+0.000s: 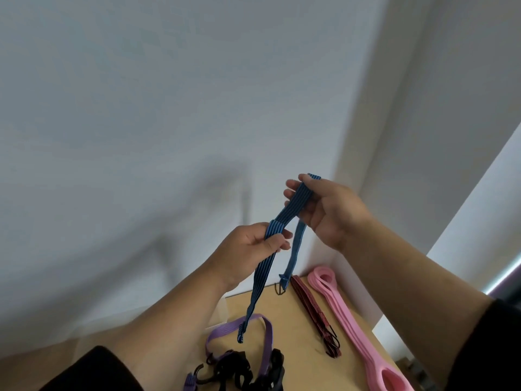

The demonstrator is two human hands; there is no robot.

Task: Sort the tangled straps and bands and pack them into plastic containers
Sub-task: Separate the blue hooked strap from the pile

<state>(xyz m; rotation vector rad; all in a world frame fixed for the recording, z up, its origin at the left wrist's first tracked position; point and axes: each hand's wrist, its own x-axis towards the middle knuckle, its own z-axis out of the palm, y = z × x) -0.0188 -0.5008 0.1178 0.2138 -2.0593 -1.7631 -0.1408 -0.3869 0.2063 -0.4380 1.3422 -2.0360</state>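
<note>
Two hands hold one blue strap (296, 204) up in front of a pale wall (141, 108), above the table (284, 314). Its flat, ribbed band carries fine dark lines along its length and is doubled over the right hand (329, 213), whose fingers curl round the fold at the top. From there one run slants down and left to the left hand (253, 246), which pinches it between thumb and fingers, then hangs on nearly straight down, leaning a little left, to an end over the table. A second, shorter run drops almost vertically from the right hand, and its end bears a dark hook (280, 289) just above the table edge. So the strap's long axis runs mostly up and down, with the fold uppermost and both ends pointing down. Below, on the light wooden top, a red strap (310, 309) with dark lines lies lengthwise away from the person, hooks at its near end; just to its right a pink band (346, 314), smooth and looped, lies parallel to it. Nearer the person a purple strap (239, 325) curves in an arch, running into a tangle of black hooks (242, 368). Dark sleeves cover both upper arms.
</note>
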